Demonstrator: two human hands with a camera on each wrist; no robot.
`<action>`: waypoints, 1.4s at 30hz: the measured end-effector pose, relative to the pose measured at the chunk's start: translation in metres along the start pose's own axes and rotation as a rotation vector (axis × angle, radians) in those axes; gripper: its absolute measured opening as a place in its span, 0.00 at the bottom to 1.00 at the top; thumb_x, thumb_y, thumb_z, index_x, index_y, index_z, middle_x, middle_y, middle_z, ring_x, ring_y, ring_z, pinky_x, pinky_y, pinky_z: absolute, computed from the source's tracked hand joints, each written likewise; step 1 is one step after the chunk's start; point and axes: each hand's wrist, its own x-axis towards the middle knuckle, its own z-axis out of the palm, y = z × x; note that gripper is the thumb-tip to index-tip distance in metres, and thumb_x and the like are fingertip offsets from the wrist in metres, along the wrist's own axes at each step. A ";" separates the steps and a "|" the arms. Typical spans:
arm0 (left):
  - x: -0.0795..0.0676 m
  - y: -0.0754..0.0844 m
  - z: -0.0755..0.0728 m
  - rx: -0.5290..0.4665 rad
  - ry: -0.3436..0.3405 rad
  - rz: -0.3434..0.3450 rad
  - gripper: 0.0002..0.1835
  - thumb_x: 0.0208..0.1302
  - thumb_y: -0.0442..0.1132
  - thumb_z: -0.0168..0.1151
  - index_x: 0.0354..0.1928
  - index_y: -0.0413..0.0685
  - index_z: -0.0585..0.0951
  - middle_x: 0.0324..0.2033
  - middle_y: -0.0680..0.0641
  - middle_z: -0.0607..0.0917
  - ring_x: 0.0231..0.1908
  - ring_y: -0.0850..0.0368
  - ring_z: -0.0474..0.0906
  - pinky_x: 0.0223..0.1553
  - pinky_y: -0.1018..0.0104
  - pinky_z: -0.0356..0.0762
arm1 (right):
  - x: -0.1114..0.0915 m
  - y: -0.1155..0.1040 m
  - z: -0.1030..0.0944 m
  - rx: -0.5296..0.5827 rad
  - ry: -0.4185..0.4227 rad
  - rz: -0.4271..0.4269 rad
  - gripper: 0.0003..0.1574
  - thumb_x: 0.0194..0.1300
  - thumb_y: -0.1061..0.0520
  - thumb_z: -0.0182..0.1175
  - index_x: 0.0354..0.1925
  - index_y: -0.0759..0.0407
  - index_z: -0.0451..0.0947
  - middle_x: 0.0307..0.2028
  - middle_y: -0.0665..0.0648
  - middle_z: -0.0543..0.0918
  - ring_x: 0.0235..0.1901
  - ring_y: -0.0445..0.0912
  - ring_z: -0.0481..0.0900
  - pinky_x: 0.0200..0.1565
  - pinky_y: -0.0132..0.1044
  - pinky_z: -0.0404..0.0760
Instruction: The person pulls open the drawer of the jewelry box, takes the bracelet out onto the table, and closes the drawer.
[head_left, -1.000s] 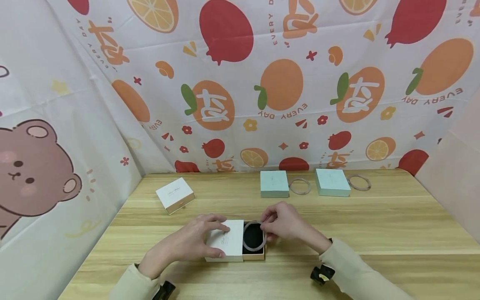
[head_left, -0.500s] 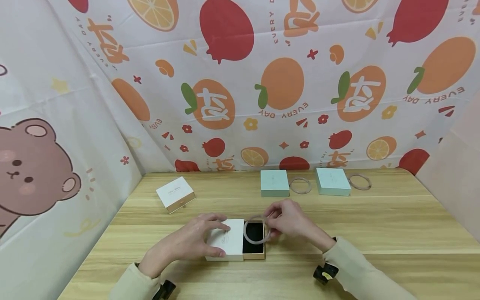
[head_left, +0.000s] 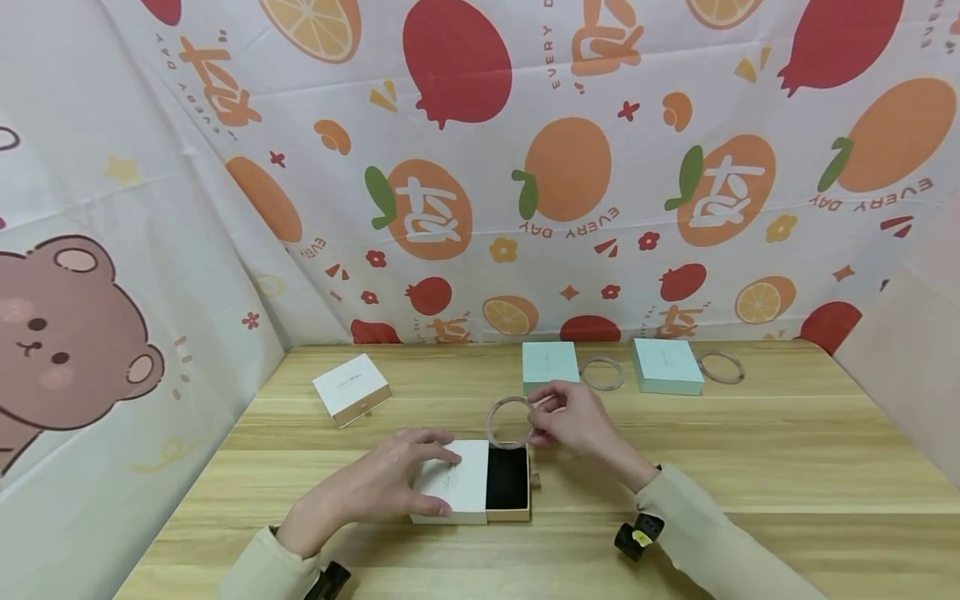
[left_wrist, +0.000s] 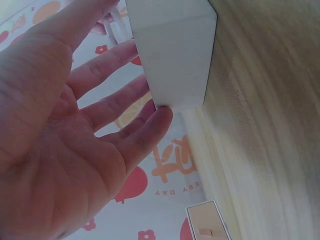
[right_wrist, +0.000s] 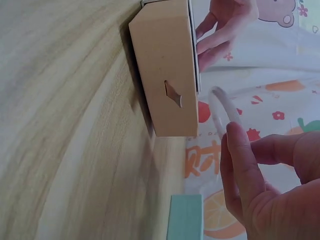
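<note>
My right hand (head_left: 577, 423) pinches a pale translucent bangle (head_left: 489, 422) at its right side, thumb against fingertips. The bangle stands raised over the far edge of a white sleeve box (head_left: 468, 479), whose drawer (head_left: 507, 516) is slid partway out to the right. Black padding (head_left: 507, 479) lines that drawer. My left hand (head_left: 375, 481) rests on top of the sleeve with fingers spread; the left wrist view shows its fingertips at the upper edge. In the right wrist view, a small ribbon tab (right_wrist: 173, 94) sticks out of the drawer's tan front.
Another white box (head_left: 350, 383) stands at the back left of the wooden table (head_left: 300, 458). Two mint boxes (head_left: 550, 360) are at the back right, each with a bangle (head_left: 602, 388) lying beside it. A fruit-print cloth (head_left: 465, 208) hangs behind.
My right hand has lifted the bangle up and away from the drawer, toward the back of the table, leaving the black padding uncovered. The left hand stays on the box.
</note>
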 end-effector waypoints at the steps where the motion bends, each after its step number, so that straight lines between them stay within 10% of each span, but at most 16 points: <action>1: 0.000 0.000 0.000 -0.001 0.000 0.000 0.28 0.55 0.58 0.77 0.56 0.57 0.85 0.65 0.44 0.80 0.65 0.40 0.75 0.62 0.36 0.75 | 0.001 0.000 0.000 0.003 0.000 -0.001 0.16 0.65 0.67 0.65 0.52 0.66 0.81 0.37 0.61 0.84 0.25 0.48 0.88 0.36 0.45 0.90; 42: 0.000 0.001 0.000 0.023 0.020 0.029 0.27 0.55 0.60 0.76 0.55 0.58 0.86 0.63 0.46 0.82 0.62 0.42 0.77 0.60 0.39 0.76 | 0.033 -0.005 0.021 -0.197 -0.051 -0.050 0.11 0.69 0.63 0.65 0.47 0.64 0.87 0.36 0.56 0.88 0.30 0.42 0.85 0.37 0.35 0.86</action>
